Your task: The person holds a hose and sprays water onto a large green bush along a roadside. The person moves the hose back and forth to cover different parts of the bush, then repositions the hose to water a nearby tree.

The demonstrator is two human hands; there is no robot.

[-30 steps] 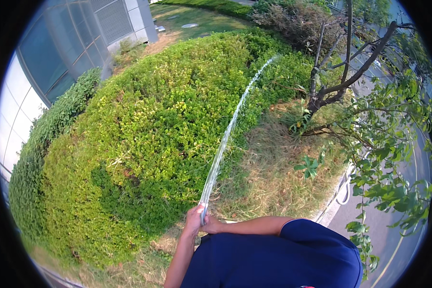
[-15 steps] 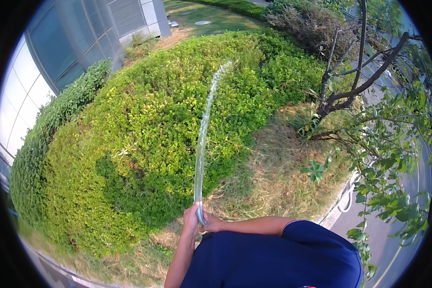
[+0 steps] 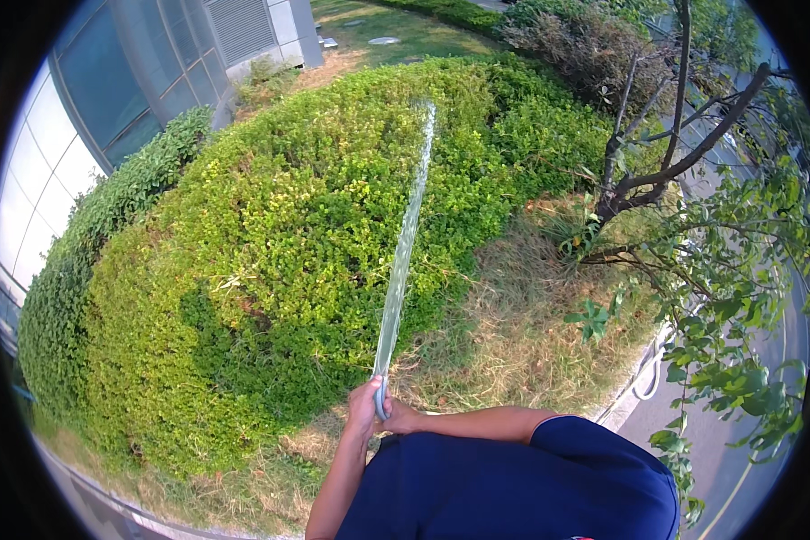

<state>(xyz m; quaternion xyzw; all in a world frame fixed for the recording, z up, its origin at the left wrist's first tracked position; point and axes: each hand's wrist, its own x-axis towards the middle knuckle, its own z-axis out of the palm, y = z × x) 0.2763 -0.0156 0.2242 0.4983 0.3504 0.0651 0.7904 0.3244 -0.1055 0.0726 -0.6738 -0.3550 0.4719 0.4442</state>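
Observation:
Close to my body, both hands grip the end of a pale hose (image 3: 381,398). My left hand (image 3: 364,403) is closed on it near the mouth, from the left side. Just below and to the right, my right hand (image 3: 400,418) is wrapped round it too, with its fingers partly hidden. A clear jet of water (image 3: 403,254) leaves the hose, leans slightly right and breaks into drops over the far part of the broad green hedge (image 3: 306,243).
A bare-branched tree (image 3: 634,189) stands at the right, above dry grass (image 3: 531,333). Leafy branches (image 3: 738,387) hang over the grey road (image 3: 634,441). A white hose loop (image 3: 646,382) lies by the kerb. A glass-and-panel building (image 3: 108,81) rises at the far left.
The hose mouth has swung slightly to the right. The water jet now runs straighter and further right, reaching a little farther over the hedge. Both hands keep their hold.

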